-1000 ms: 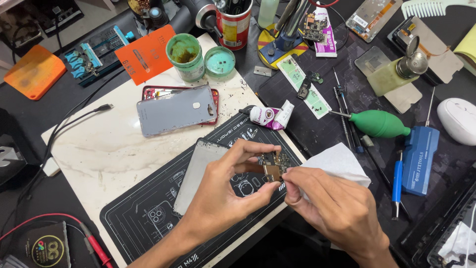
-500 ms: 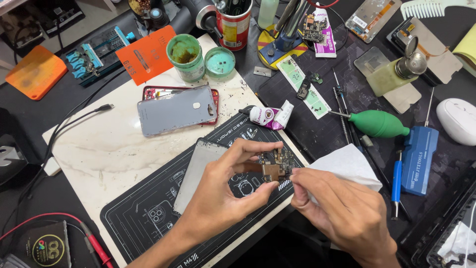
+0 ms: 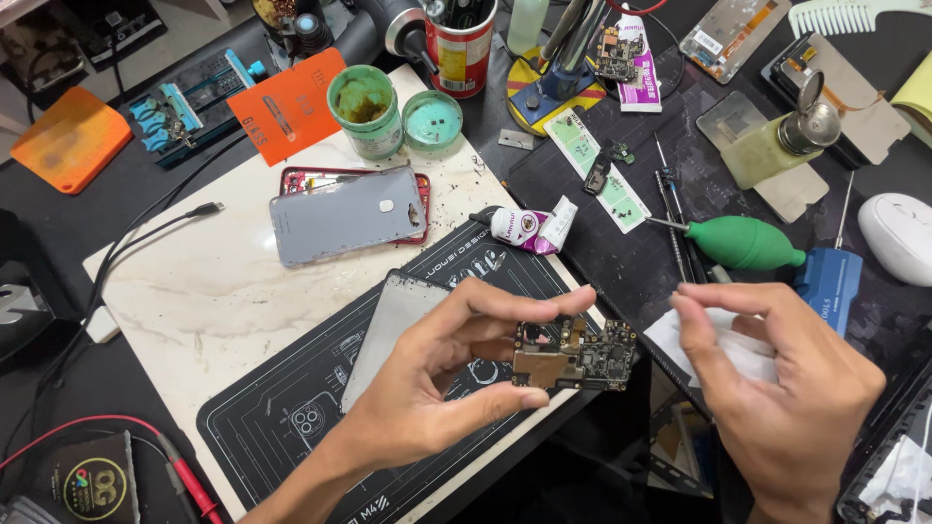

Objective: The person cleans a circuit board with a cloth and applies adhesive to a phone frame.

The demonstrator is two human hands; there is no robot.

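Observation:
My left hand pinches a small phone circuit board by its left end, holding it above the black work mat. The board is dark with metal shields and tiny chips. My right hand hovers just right of the board, apart from it, with fingers curled and thumb and forefinger close together. A white tissue lies under that hand. A phone screen panel rests face down on the mat, to the left of my left hand.
A grey phone back in a red frame lies on the white slab. Beyond it stand a green jar, its lid and a red can of tools. A glue tube, green air blower, blue tool and white mouse lie right.
My right hand has pulled away to the right from the circuit board, which it touched earlier. My left hand keeps holding the board in about the same place.

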